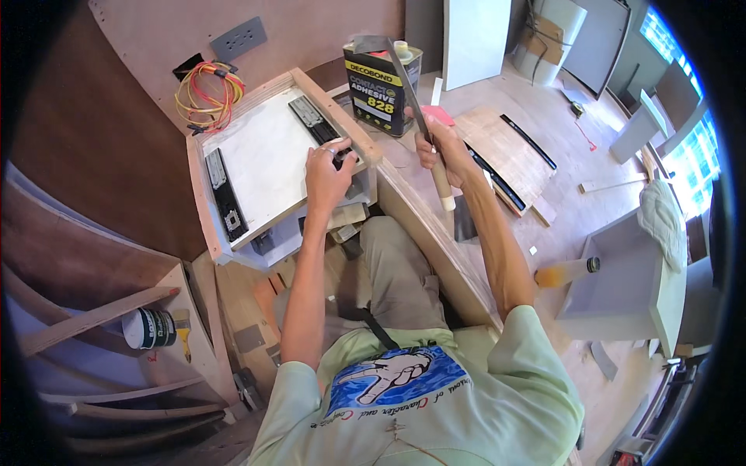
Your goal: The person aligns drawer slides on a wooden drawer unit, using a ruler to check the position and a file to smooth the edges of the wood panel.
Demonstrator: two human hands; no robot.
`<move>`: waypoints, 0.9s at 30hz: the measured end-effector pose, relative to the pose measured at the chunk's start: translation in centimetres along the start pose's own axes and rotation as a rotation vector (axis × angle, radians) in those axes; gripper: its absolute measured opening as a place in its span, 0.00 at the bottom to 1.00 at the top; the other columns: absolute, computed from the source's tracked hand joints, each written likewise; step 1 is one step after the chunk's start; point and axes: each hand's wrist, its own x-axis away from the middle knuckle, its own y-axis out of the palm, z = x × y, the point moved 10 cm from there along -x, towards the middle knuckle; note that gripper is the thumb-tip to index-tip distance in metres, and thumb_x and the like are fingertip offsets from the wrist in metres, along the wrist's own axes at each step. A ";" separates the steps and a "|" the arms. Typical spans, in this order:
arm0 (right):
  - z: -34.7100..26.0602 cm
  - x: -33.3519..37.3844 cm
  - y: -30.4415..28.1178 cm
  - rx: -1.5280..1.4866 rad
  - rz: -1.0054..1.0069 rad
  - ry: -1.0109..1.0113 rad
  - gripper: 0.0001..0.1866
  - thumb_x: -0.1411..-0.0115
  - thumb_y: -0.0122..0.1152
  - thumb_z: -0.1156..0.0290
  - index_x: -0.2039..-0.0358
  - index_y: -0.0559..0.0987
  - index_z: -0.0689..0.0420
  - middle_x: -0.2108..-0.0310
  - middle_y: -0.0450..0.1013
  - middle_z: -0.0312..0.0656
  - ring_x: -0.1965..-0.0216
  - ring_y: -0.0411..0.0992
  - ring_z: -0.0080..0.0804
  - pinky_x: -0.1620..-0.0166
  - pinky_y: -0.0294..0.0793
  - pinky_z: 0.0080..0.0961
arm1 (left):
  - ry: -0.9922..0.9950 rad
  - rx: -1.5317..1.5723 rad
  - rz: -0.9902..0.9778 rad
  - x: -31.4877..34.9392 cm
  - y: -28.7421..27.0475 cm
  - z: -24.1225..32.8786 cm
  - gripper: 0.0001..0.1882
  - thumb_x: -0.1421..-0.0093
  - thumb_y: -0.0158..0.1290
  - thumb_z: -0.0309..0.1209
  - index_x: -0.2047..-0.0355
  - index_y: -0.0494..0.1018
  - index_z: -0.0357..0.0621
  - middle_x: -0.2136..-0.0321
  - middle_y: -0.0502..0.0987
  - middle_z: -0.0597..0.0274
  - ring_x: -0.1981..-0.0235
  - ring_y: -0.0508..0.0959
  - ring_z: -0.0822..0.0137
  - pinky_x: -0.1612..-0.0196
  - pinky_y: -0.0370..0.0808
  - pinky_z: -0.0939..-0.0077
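Note:
My left hand (329, 172) is closed at the near end of the right black-and-silver drawer slide (311, 118), fingertips pressed together on a small dark piece there. Exactly what it pinches is partly hidden by the fingers. A second slide (224, 198) lies along the left side of the same white panel (260, 151), inside a wooden frame (201, 190). My right hand (444, 147) grips a hammer (413, 93) by its long handle, raised to the right of the frame. Its grey head (371, 44) points up, overlapping the adhesive can in view.
A black-and-yellow adhesive can (379, 97) stands behind the frame. Coiled wires (210, 97) hang at the left wall. Black strips (528, 141) lie on a plywood board (497, 128) at right. A bottle (567, 272) lies near a white box (622, 287). A tub (149, 328) and brush (183, 334) are lower left.

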 end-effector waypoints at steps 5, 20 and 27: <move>-4.4 0.9 -2.1 0.248 0.190 -0.458 0.13 0.27 0.48 0.62 0.51 0.70 0.58 0.80 0.58 0.27 0.81 0.56 0.15 0.78 0.56 0.15 | -0.006 -0.008 -0.006 0.1 0.1 -0.2 0.17 0.40 0.58 0.35 0.53 0.80 0.41 0.52 0.81 0.51 0.50 0.76 0.54 0.42 0.70 0.65; 3.6 -0.1 -5.5 0.587 0.333 -0.506 0.10 0.27 0.43 0.68 0.56 0.70 0.61 0.80 0.65 0.37 0.77 0.66 0.25 0.72 0.68 0.25 | -0.094 -0.046 -0.005 -5.6 -0.4 -6.1 0.20 0.39 0.54 0.32 0.48 0.76 0.37 0.53 0.80 0.44 0.50 0.78 0.49 0.43 0.71 0.60; 3.8 0.1 -7.0 0.557 0.395 -0.527 0.12 0.26 0.44 0.66 0.55 0.70 0.61 0.81 0.64 0.36 0.79 0.64 0.24 0.73 0.66 0.24 | -0.054 -0.062 -0.003 -5.7 0.3 -6.5 0.15 0.41 0.54 0.32 0.56 0.82 0.47 0.58 0.81 0.45 0.52 0.76 0.49 0.42 0.66 0.59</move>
